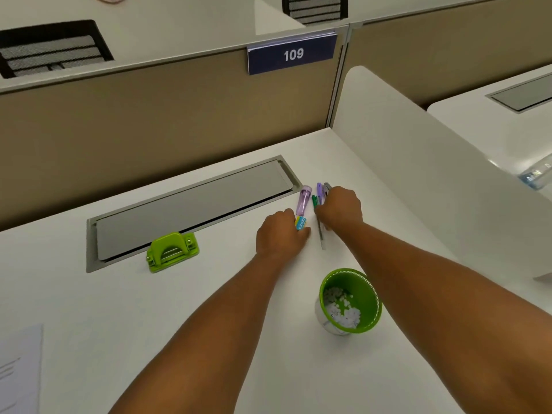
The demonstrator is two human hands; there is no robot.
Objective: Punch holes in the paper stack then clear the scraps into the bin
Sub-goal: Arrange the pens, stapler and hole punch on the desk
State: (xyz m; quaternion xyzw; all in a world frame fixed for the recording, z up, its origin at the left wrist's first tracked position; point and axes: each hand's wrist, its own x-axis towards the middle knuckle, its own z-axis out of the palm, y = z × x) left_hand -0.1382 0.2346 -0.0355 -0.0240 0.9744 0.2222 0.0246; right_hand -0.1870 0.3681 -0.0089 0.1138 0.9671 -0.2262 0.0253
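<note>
Left hand: your left hand (280, 233) lies knuckles-up on the white desk (125, 309), fingers curled around a small blue-and-yellow item (301, 223) that peeks out at your fingertips (its label is too small to read).
Right hand: your right hand (340, 208) is curled over a cluster of pens (319, 201), gripping them; a purple and a green cap show past your knuckles, and one thin shaft runs back under your wrist.
Purple case: a translucent purple case (303, 201) lies between your two hands, just beside the blue-and-yellow item.
Bin: the green bin (350, 300) stands upright near your right forearm, with white paper scraps (343, 309) inside.
Hole punch: the green hole punch (172, 251) sits well to the left of your hands, on the edge of the grey cable hatch (191, 204).
Paper: a sheet of paper (19, 366) lies at the desk's lower-left edge, well apart from the punch.
</note>
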